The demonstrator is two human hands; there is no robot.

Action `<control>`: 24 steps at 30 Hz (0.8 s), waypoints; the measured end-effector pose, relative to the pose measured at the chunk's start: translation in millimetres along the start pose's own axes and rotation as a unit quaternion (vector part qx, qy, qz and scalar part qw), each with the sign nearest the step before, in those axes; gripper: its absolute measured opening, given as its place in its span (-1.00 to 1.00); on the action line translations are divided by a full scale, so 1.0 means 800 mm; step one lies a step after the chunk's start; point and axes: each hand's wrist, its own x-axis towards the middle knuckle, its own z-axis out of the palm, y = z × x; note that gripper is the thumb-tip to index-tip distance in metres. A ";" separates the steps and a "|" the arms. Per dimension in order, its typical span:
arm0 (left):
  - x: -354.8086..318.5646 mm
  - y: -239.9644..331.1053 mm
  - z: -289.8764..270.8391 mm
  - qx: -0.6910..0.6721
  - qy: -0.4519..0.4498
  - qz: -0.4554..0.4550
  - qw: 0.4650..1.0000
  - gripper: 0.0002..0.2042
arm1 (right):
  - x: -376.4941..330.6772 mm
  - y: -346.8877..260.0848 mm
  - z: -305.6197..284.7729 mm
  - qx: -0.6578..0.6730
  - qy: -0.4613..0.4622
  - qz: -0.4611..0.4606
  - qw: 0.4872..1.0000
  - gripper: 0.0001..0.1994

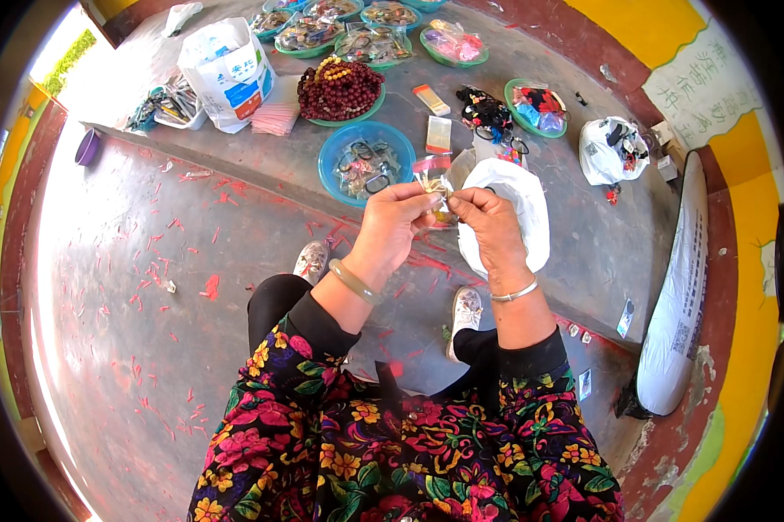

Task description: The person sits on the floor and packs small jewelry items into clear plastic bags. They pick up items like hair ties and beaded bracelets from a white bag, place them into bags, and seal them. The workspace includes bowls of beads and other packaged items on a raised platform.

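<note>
In front of me, my left hand [392, 224] and my right hand [494, 228] meet, fingertips pinched together at a small clear plastic bag [435, 167]. The bag has a reddish top and something yellowish inside, too small to name. Left of the bag stands a blue basin [325, 161] with packed dark loops and small packets in it. A white plastic bag [531, 209] lies partly behind my right hand, its opening facing up. Just beyond the fingers are a white-and-brown small box [439, 135] and black hair ties [488, 113].
Farther off are a green basin heaped with dark red bead strings [340, 90], several basins of packets, a large white bag [227, 74] and pink sheets [275, 117]. At right, a white bag of dark items [614, 150] and a long wrapped roll [675, 296] lie by the wall. A step edge [261, 181] crosses the floor.
</note>
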 end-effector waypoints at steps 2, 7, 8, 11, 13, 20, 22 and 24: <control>0.001 -0.002 0.001 -0.032 0.009 0.017 0.999 -0.90 | 0.000 0.004 -0.001 -0.014 0.002 -0.008 1.000 -0.87; -0.003 0.001 0.010 -0.030 0.031 0.042 0.998 -0.89 | -0.002 -0.006 0.006 0.003 0.036 -0.007 0.999 -0.86; -0.003 0.001 0.009 -0.003 0.030 0.032 0.999 -0.90 | -0.002 -0.009 0.008 0.017 0.052 -0.010 0.998 -0.86; -0.003 -0.002 0.009 0.049 0.020 0.004 0.999 -0.91 | 0.000 -0.011 0.001 0.049 0.059 -0.013 0.997 -0.85; -0.003 -0.007 0.011 0.046 0.009 -0.007 0.999 -0.91 | -0.001 -0.009 -0.003 0.052 0.054 -0.007 0.997 -0.85; -0.001 -0.010 0.012 0.008 -0.026 0.001 1.000 -0.91 | 0.000 0.002 -0.003 0.092 0.063 -0.016 0.994 -0.88; -0.002 -0.007 0.014 -0.017 -0.025 0.009 1.000 -0.92 | 0.000 0.000 -0.003 0.069 0.052 -0.027 0.996 -0.89; -0.003 -0.004 0.014 -0.018 -0.027 0.003 0.999 -0.93 | 0.000 0.000 -0.002 0.046 0.047 -0.035 0.997 -0.89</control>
